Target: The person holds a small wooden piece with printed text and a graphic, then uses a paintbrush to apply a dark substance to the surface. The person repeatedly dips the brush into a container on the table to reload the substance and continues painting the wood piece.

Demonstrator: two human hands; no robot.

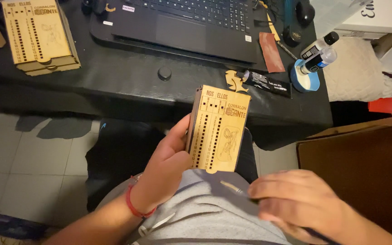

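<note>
Left hand clamped on an upright engraved wooden box; right hand, blurred, rests on the lap, grip indiscernible. Black table lies beyond.

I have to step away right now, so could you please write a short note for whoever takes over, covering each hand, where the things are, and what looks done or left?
Left hand: grip closed on the left edge of the engraved wooden box, held upright over the lap.
Right hand: low by the lap, blurred; it seems to pinch a thin stick, though I cannot be sure.
On the black desk: a second wooden box far left, a small wooden cutout beside a black tube, and a laptop.
Done: the held box looks assembled.
Left: unclear from this view.
</note>
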